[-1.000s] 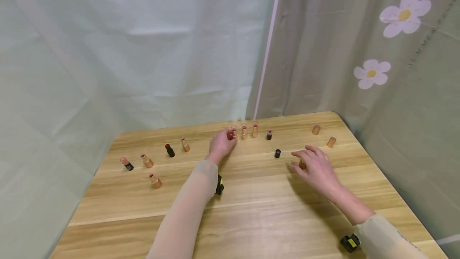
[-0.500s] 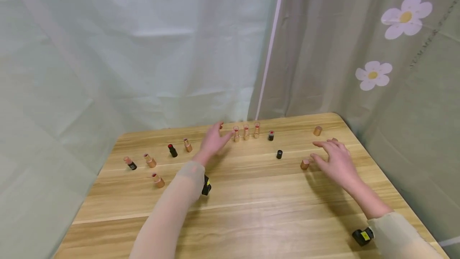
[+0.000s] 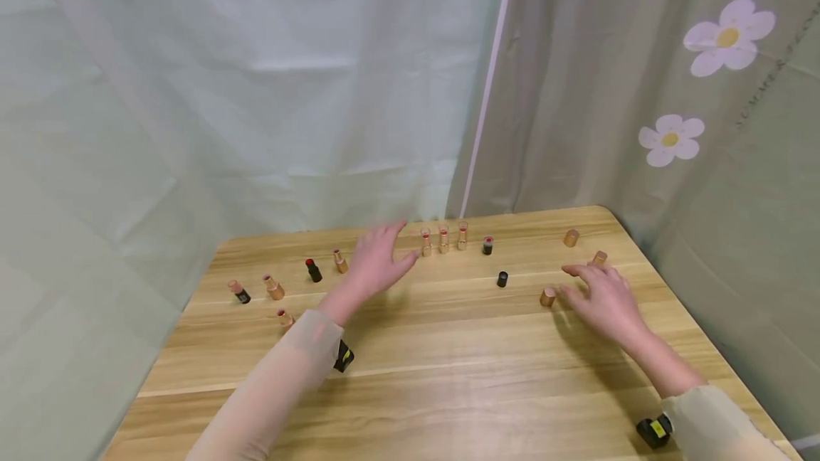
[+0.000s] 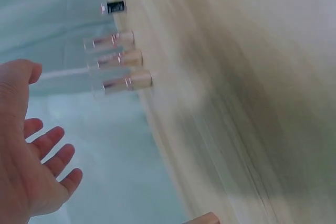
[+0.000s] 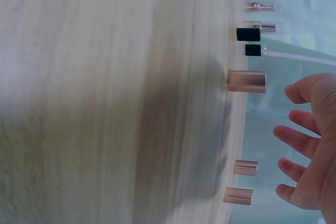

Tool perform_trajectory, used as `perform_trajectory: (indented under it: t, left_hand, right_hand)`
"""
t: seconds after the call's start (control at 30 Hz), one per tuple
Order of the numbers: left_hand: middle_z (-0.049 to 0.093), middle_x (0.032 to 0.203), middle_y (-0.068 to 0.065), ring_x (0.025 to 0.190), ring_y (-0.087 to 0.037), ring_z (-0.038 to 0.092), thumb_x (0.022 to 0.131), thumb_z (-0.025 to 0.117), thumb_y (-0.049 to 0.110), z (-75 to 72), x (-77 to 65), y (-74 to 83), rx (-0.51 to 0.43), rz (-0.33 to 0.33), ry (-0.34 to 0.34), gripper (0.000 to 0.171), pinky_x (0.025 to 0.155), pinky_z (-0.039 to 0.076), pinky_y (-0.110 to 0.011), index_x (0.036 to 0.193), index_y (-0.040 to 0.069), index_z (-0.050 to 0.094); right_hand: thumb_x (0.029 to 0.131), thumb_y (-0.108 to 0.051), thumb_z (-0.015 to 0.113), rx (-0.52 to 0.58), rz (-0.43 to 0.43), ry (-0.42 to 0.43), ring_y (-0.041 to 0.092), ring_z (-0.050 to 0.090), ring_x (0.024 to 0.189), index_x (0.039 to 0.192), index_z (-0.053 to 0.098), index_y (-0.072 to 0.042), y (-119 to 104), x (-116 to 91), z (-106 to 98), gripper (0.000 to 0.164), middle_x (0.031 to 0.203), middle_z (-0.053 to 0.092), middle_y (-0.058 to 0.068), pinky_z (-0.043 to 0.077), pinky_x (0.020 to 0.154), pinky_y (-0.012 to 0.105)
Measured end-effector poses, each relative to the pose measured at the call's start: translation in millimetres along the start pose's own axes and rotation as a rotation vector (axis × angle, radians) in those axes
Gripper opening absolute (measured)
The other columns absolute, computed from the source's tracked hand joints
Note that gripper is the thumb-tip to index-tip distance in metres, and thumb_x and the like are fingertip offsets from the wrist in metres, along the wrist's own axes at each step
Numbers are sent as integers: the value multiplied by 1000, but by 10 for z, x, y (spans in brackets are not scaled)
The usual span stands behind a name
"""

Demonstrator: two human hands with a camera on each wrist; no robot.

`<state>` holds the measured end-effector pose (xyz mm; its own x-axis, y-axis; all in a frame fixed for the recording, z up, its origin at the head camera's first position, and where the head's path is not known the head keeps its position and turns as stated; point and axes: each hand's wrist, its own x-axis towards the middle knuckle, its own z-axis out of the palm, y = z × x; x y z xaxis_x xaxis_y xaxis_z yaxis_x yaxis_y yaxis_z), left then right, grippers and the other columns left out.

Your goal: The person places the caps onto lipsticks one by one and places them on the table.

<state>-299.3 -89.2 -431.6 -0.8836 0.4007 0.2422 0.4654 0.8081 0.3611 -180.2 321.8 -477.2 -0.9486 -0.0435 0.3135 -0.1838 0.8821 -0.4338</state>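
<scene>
My left hand (image 3: 378, 262) hovers over the table with fingers and thumb spread, holding nothing. Just right of its thumb stand three gold lipsticks under clear caps, the nearest lipstick (image 3: 426, 244) closest to the hand; the left wrist view has the same lipstick (image 4: 128, 82) upright past the fingers. Also empty, my right hand (image 3: 605, 304) is held above the right side, fingers loosely bent. A rose-gold lipstick cap (image 3: 547, 297) stands by its thumb, and the right wrist view shows this cap (image 5: 247, 81) apart from the fingertips. Behind this hand is another rose-gold cap (image 3: 599, 258).
Several uncapped lipsticks stand at the left, among them a black lipstick (image 3: 313, 270) and a gold lipstick (image 3: 274, 287); my left sleeve partly covers one gold lipstick (image 3: 285, 319). A small black lipstick (image 3: 488, 245), a black cap (image 3: 502, 279) and a rose-gold cap (image 3: 571, 237) stand rightward.
My left hand has let go of the leftmost clear-capped lipstick and drawn back to the left. The right hand has moved rightward, away from the rose-gold cap, which stays standing.
</scene>
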Motion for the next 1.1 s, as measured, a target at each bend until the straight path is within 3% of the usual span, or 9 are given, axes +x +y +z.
perform_trajectory:
  t: [0.23,0.4,0.6,0.87,1.1]
  left_hand:
    - [54,147,-10,135,-33,49,98,64,50,74,-321,204,132,134,-58,71,113,37,-52,154,13,44]
    - [53,148,-6,137,-28,47,96,67,48,163,-542,388,139,217,-121,71,115,35,-49,155,15,44]
    - [54,146,-4,136,-24,47,97,65,49,369,-809,597,150,334,-173,67,116,34,-47,152,14,48]
    - [51,149,-1,138,-24,44,99,61,52,545,-1032,780,161,374,-272,65,118,30,-46,153,19,48]
    - [53,147,0,136,-23,46,98,64,50,603,-1092,795,142,392,-255,62,116,32,-46,150,19,51]
  right_hand:
    - [96,-26,70,-30,4,-72,53,39,133,135,64,-4,-13,-22,42,45,135,62,23,27,103,73]
    - [94,-27,74,-44,-4,-95,51,41,132,133,65,-4,-17,-26,95,46,133,64,22,27,104,73]
    - [89,-27,80,-39,1,-94,50,45,127,126,68,-3,-27,-45,175,46,125,68,19,28,102,70]
    - [88,-26,82,-30,30,-90,49,48,124,122,71,-6,-60,-30,245,41,119,71,16,28,102,68]
    - [87,-23,82,-8,31,-77,48,54,117,113,73,-7,-81,3,281,32,108,74,12,29,99,67]
